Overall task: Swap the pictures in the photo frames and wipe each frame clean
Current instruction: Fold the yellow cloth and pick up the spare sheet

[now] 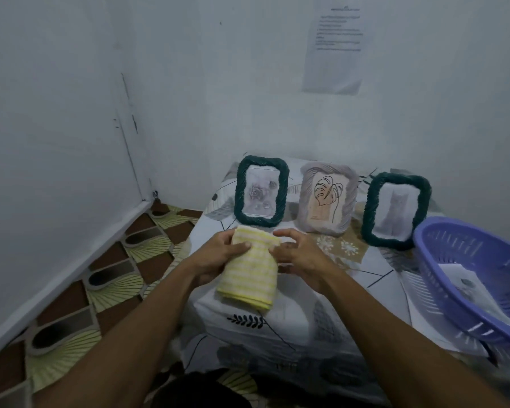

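The left hand's (218, 254) grip is clamped on the folded cloth's (251, 275) left edge and the right hand (302, 257) pinches its right edge, above the bench's (277, 319) front left. Just behind, the rose frame (261, 191), leaf frame (329, 198) and cat frame (395, 210) stand in a row. The basket (442, 248) crowds the right side beside the cat frame, with bare bench between it and the hands.

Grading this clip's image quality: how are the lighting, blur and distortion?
Head view: dim, bluish, even light, no hard shadows; head view: the wall notice text is too soft to read, the yellow cloth fairly sharp; head view: wide-angle bending bows the wall corner.
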